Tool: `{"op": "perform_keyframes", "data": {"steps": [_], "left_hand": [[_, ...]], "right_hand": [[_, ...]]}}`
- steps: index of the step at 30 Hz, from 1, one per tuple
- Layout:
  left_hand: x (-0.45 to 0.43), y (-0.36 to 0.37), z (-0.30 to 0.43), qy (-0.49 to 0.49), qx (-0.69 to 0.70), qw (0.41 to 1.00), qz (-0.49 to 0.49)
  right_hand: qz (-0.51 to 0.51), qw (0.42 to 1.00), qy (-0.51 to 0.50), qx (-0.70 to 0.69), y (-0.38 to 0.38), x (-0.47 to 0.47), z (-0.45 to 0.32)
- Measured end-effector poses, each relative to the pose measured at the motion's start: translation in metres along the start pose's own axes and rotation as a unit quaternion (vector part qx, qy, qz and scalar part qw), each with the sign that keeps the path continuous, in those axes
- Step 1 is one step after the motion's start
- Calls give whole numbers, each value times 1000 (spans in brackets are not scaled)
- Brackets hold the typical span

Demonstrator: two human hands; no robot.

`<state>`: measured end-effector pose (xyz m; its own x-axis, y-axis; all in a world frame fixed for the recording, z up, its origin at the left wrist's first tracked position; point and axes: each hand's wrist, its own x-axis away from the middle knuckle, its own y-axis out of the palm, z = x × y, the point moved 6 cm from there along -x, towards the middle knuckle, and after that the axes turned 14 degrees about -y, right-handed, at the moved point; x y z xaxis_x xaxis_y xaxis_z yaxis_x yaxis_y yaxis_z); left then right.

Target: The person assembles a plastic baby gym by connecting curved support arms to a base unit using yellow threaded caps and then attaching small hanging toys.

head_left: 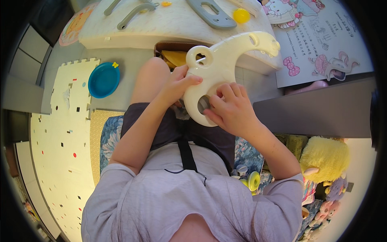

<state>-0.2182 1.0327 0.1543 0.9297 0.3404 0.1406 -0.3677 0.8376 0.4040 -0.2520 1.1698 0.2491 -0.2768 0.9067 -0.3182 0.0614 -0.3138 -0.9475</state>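
A large, curved white plastic part (222, 59) is held up over my lap; it has an open ring at the upper left and an oval hole near its bottom end. My left hand (178, 84) grips its left edge, thumb across the front and the other fingers partly hidden behind. At the oval hole, my right hand (231, 107) has curled fingers and a thumb at the rim. Grey shows through that hole, but what it belongs to is unclear. Crumpled translucent plastic (182, 112) lies between my thighs, beneath the part.
Grey plastic pieces (211, 15) and a yellow dome-shaped piece (241, 15) lie on the pale-topped table (99, 28) ahead. A brown open box (160, 48) stands below its edge. A blue basin (104, 80) is at left; plush toys (325, 158) and yellow-green rings (253, 181) are at right.
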Motion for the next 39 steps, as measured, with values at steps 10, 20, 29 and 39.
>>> {"op": "perform_keyframes", "data": {"steps": [10, 20, 29, 39], "left_hand": [[-4, -3, -8, -15, 20, 999, -33], [-6, 1, 3, -74, -55, 995, -49], [-19, 3, -9, -37, 25, 999, -14], [-4, 10, -4, 27, 54, 997, 52]], "right_hand": [[-97, 994, -50, 21, 19, -16, -7], [-184, 944, -252, 104, 8, -30, -11], [-88, 992, 89, 12, 12, -16, 5], [-130, 979, 157, 21, 2, -19, 18]]}}
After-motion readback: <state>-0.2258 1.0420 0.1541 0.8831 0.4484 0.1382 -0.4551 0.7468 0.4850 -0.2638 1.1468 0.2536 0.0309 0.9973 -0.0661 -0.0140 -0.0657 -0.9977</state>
